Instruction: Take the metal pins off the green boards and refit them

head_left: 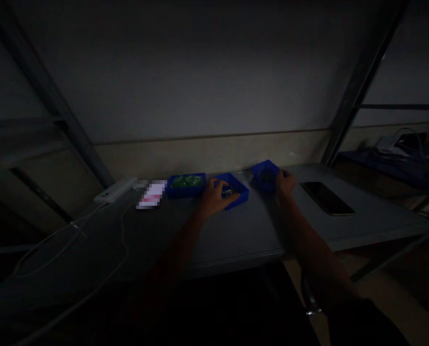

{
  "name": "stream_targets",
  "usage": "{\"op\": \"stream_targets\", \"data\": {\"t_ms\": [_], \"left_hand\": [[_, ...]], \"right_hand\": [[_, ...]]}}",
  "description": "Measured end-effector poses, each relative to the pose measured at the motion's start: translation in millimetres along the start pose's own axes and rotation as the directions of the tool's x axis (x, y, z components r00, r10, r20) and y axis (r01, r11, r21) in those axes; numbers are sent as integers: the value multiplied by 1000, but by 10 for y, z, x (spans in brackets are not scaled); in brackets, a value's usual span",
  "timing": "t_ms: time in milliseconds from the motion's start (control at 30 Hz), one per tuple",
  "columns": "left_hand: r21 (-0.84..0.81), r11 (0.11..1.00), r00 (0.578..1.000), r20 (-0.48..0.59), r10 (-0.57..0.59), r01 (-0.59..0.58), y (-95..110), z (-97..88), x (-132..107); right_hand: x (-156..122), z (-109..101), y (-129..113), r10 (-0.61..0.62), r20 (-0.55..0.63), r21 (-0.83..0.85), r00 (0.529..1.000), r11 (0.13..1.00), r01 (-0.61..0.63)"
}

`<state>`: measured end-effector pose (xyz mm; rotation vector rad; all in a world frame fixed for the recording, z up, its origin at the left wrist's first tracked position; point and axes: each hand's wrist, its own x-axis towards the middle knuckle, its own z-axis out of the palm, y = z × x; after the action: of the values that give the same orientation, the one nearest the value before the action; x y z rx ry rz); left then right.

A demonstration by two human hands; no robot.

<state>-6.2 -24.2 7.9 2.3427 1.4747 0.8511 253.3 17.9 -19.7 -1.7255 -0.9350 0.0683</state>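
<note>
My left hand [214, 197] reaches over the near left side of the middle blue bin [241, 190], thumb and fingers apart. Small metal pieces [231, 191] lie inside, partly hidden by that hand. My right hand [285, 183] is closed at the right rim of another blue bin [259, 168], which sits tilted. Inside this one are small dark metal pieces [267, 175], too dim to name. A third blue bin [185, 193], left of my left hand, holds green items in clear wrapping [187, 181].
A phone with a lit, blurred screen [151, 194] and a white power bank [116, 190] with cables lie at left. A dark phone [327, 198] rests at right on the grey table [236, 235]. Metal posts and a wall stand behind.
</note>
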Motion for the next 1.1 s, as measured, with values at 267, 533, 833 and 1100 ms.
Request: {"op": "stream_targets", "data": {"t_ms": [267,533,833,1100], "left_hand": [[-63,998,999,-35,-34,32,-161,189,52],[-7,996,993,-79,-88,88,-359,224,172],[41,992,993,4,-116,116,-359,204,145],[37,997,997,-39,-68,70,-419,232,173]], "right_hand": [[-48,-53,-145,-78,-107,5,991,997,79],[-191,-11,-148,28,-25,49,999,998,-27],[-239,4,-149,-183,-12,43,983,982,183],[-316,11,-89,-88,147,38,985,996,83]]}}
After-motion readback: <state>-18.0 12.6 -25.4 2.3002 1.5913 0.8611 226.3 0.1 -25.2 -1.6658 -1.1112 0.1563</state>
